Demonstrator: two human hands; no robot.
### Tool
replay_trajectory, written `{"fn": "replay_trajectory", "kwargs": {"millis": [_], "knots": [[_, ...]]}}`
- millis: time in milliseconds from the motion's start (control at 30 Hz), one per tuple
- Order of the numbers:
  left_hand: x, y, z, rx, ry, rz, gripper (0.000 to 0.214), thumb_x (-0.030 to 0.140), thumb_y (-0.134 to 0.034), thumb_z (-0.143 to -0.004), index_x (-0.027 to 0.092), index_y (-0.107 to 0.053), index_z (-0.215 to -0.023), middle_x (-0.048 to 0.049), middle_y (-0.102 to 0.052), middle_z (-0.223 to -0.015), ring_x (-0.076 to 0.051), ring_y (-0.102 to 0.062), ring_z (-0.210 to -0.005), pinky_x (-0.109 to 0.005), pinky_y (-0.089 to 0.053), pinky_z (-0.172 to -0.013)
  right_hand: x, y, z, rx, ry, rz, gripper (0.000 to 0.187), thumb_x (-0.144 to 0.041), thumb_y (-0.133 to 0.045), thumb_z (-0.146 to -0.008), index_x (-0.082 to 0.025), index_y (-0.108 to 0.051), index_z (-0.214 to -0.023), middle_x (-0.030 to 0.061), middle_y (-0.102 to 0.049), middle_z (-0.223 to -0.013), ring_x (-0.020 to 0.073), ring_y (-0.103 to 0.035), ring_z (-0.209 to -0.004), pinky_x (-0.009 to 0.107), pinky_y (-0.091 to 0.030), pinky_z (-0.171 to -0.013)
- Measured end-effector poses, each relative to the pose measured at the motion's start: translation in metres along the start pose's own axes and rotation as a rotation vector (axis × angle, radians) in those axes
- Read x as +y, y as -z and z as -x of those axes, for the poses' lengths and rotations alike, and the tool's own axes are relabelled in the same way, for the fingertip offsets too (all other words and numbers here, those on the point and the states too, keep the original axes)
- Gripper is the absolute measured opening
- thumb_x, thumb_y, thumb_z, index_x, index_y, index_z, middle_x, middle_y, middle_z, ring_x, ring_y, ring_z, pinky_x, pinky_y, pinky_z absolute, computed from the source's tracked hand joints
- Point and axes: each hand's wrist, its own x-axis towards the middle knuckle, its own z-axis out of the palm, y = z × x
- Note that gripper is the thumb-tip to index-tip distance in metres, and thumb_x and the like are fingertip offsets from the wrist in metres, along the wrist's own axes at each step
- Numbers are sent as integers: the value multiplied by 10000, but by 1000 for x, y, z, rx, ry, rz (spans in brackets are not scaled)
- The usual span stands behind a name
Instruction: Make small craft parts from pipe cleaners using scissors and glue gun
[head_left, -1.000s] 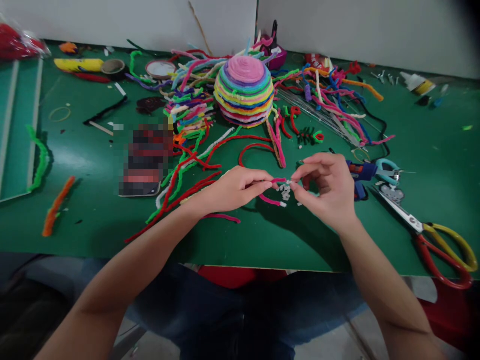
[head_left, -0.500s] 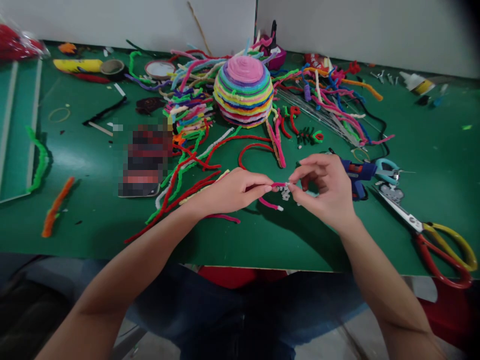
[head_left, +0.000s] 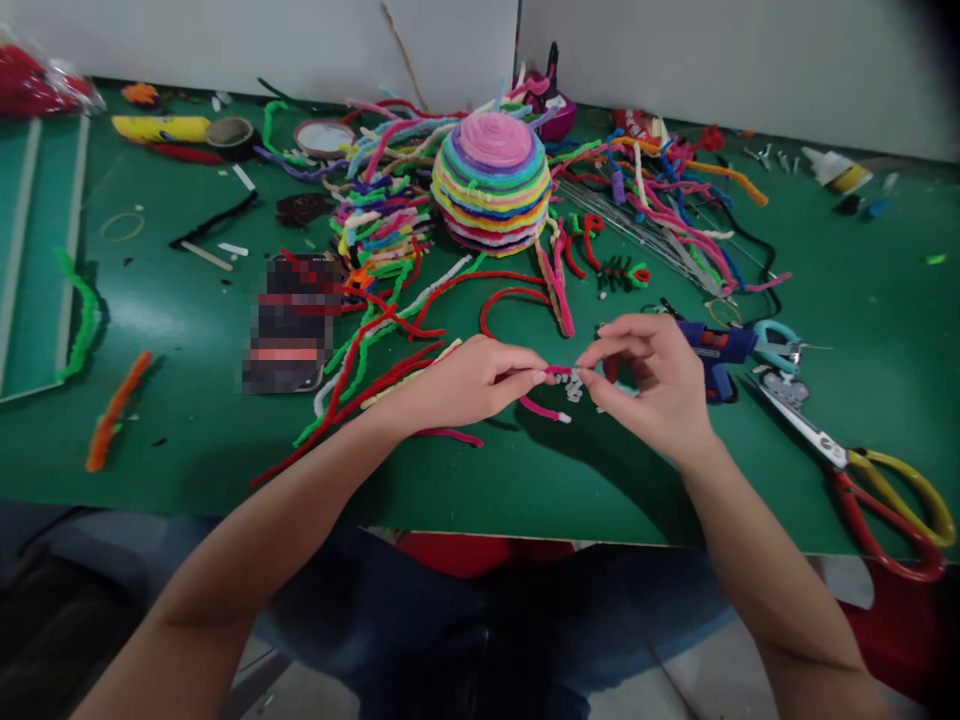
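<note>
Between thumb and fingers my left hand [head_left: 491, 380] pinches a short pink pipe cleaner [head_left: 559, 370]. My right hand [head_left: 649, 375] has its thumb and index finger closed at the other end of that pipe cleaner, where a small whitish tip shows. Just below the fingertips lie several small clear bits [head_left: 574, 388] on the green table. A second pink pipe cleaner [head_left: 544, 408] with a white end curves out from under my left hand. Behind my right hand sits a blue glue gun [head_left: 716, 343], partly hidden.
A striped pipe-cleaner dome [head_left: 491, 185] stands at the back, with bundles of coloured pipe cleaners [head_left: 382, 220] around it. Large scissors [head_left: 847, 460] lie at the right, their handles at the table's edge. A phone [head_left: 291, 325] lies at the left, beside loose red and green pipe cleaners.
The whole view has shifted slightly. Both hands keep the same pinch on the pink pipe cleaner, with hardly any movement.
</note>
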Motion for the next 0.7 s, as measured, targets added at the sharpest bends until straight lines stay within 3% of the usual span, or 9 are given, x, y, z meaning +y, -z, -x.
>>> {"fn": "replay_trajectory", "kwargs": {"millis": [700], "knots": [[-1,-1,-1,-17,13,20,316,351,-428,-890,170,-683,-930,31,-518,-558,-78,-422,-509,-203,-256,-465,1,-1,-1,-8,-43,41,306,-186,-659,-718,-235,-523,-988,-17,-667,-770,130,-636,-695,240,-487,-564]]}}
